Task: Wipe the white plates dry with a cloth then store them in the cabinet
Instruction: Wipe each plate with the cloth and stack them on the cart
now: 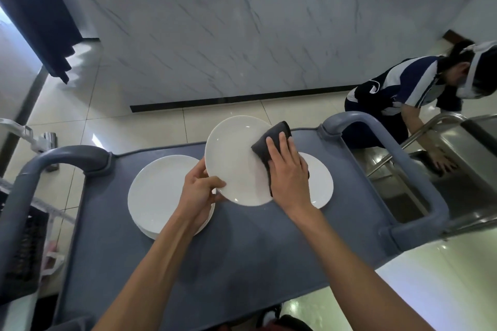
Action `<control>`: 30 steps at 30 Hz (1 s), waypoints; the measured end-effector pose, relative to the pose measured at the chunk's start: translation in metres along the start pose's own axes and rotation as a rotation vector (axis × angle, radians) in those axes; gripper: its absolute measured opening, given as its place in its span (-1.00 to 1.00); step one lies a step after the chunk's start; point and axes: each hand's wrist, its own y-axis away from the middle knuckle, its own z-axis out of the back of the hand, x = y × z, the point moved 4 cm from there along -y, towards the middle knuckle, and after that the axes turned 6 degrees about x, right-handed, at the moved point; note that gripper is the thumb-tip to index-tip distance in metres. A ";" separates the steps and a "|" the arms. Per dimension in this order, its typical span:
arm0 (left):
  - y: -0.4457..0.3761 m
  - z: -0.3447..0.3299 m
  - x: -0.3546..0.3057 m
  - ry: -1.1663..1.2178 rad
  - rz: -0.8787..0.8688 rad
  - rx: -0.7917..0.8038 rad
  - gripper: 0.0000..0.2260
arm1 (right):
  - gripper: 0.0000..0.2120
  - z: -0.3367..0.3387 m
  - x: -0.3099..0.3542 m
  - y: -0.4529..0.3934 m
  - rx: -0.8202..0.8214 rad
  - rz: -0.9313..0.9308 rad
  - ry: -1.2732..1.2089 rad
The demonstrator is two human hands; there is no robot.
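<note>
My left hand (200, 187) grips the near-left rim of a white plate (232, 158), held tilted above the grey cart top (242, 250). With straight fingers, my right hand (289, 174) presses a dark cloth (274, 137) flat against the plate's right side. A stack of white plates (158, 193) lies on the cart to the left, partly under my left wrist. Another white plate (320, 183) lies on the cart to the right, mostly hidden by my right hand and the held plate.
The cart has raised grey handles at the left (40, 166) and right (398, 158). A crouching person (403, 88) at the right reaches into a steel cabinet (462, 169). A marble-fronted counter (242, 35) stands behind the cart, across a tiled floor.
</note>
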 end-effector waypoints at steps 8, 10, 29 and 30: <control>-0.003 -0.005 0.003 0.046 -0.030 -0.029 -0.47 | -0.43 -0.018 0.025 0.033 -0.007 -0.044 -0.032; -0.003 -0.006 0.004 0.051 -0.034 -0.033 -0.48 | -0.42 -0.020 0.034 0.037 -0.018 -0.051 -0.044; 0.007 -0.004 0.000 0.049 -0.072 -0.034 -0.50 | -0.48 -0.010 0.038 0.047 -0.104 -0.178 -0.235; 0.007 -0.005 0.000 0.043 -0.073 -0.030 -0.49 | -0.47 -0.009 0.035 0.046 -0.112 -0.168 -0.244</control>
